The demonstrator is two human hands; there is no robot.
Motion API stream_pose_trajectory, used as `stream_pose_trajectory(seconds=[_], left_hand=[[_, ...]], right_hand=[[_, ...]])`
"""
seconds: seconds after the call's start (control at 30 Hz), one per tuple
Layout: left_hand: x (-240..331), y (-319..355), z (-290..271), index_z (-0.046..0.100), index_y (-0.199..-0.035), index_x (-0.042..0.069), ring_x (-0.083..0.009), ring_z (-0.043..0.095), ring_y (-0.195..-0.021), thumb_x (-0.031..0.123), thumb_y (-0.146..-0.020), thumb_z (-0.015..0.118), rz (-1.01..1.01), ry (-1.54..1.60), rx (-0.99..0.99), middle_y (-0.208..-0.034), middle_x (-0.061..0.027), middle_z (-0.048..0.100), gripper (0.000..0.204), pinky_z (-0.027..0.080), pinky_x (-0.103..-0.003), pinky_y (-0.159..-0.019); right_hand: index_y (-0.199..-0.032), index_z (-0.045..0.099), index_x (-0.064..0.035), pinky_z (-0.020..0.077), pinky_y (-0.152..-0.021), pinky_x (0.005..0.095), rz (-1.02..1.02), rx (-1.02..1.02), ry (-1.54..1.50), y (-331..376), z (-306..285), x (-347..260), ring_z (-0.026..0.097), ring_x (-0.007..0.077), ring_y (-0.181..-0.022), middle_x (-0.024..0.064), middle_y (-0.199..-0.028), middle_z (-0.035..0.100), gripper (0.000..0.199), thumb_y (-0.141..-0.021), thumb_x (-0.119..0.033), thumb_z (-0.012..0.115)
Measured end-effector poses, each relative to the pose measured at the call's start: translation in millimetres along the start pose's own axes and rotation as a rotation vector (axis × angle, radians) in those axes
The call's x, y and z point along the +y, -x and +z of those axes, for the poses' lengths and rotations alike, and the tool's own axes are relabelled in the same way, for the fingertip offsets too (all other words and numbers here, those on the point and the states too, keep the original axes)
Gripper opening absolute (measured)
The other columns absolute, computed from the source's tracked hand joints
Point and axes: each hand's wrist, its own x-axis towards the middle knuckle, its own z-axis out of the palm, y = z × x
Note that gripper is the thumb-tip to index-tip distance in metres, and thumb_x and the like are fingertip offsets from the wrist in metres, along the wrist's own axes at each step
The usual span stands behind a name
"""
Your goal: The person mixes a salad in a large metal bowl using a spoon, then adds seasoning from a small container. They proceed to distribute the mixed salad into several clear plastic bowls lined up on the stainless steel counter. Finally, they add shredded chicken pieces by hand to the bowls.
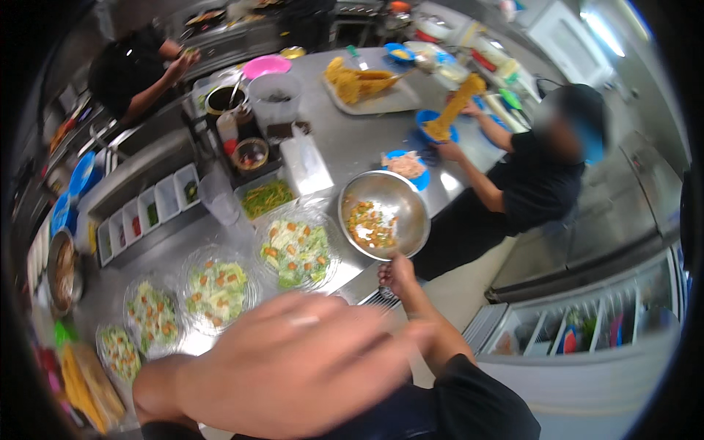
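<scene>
My right hand [398,276] grips the near rim of a steel mixing bowl [409,213], thumb at the edge. The bowl tilts toward me, and chopped orange and green pieces [370,226] lie in it. Large and close in front, my left hand [293,367] shows its back, with fingers smeared by motion pointing right; what they hold, if anything, is hidden. Beyond it stand several clear bowls of salad, among them a lettuce salad [297,249] topped with brown cubes, another salad [215,291], and a smaller one [152,314].
A tray of green strips [268,198] and a rack of small tubs [149,209] stand behind the salads. A co-worker [535,161] at right holds a long yellow fried piece [458,106] over a blue bowl. Another person [132,70] works at far left. An open chilled drawer [579,330] lies at right.
</scene>
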Motion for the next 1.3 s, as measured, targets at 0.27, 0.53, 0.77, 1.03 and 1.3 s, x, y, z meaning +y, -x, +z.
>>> stream_pose_trajectory(seconds=[0.27, 0.53, 0.77, 1.03, 1.3], left_hand=[[-9, -139, 101, 0.072, -0.114, 0.008, -0.0192, 0.064, -0.075, 0.012, -0.076, 0.081, 0.113, 0.003, -0.078, -0.095, -0.0065, 0.067, 0.04, 0.05, -0.03, -0.063], [-83, -181, 117, 0.073, -0.111, 0.007, -0.0208, 0.064, -0.078, 0.009, -0.079, 0.079, -0.163, -0.112, -0.047, -0.095, -0.0083, 0.067, 0.033, 0.051, -0.031, -0.065], [-201, -129, 147, 0.07, -0.108, 0.003, -0.0213, 0.061, -0.074, 0.004, -0.083, 0.074, -0.683, -0.098, -0.069, -0.095, -0.0112, 0.067, 0.025, 0.05, -0.033, -0.064], [-316, -147, 299, 0.07, -0.11, 0.004, -0.0281, 0.065, -0.081, 0.014, -0.084, 0.071, -0.66, 0.096, -0.227, -0.099, -0.0148, 0.068, 0.028, 0.055, -0.036, -0.071], [-377, -201, 421, 0.061, -0.125, -0.001, -0.0365, 0.056, -0.114, 0.022, -0.079, 0.077, -0.669, -0.174, -0.149, -0.121, -0.0208, 0.06, 0.054, 0.045, -0.044, -0.1]], right_hand=[[-0.091, 0.042, -0.0129, 0.0271, -0.043, 0.0295, 0.0, -0.169, -0.012, 36, -20, -111, 0.038, 0.0135, -0.05, 0.0015, -0.063, 0.039, 0.017, -0.089, -0.029, 0.048], [-0.077, 0.048, -0.0067, 0.0292, -0.037, 0.0335, -0.346, -0.343, 0.62, -169, 67, -317, 0.043, 0.0174, -0.043, 0.0063, -0.059, 0.047, 0.02, -0.09, -0.021, 0.05], [-0.074, 0.049, -0.0107, 0.0275, -0.039, 0.0294, -0.226, -0.406, 0.96, -245, 94, -380, 0.039, 0.0127, -0.043, 0.0035, -0.058, 0.046, 0.019, -0.089, -0.022, 0.05], [-0.087, 0.069, 0.0006, 0.0539, -0.07, 0.0449, -0.566, -0.281, 1.434, -241, 90, -380, 0.066, 0.0341, -0.067, 0.0188, -0.076, 0.068, 0.055, -0.098, -0.052, 0.055], [-0.131, 0.053, 0.0025, 0.0511, -0.086, 0.048, -0.657, 0.45, 0.674, -181, -48, -235, 0.067, 0.0409, -0.1, 0.0266, -0.106, 0.069, 0.053, -0.098, -0.039, 0.055]])
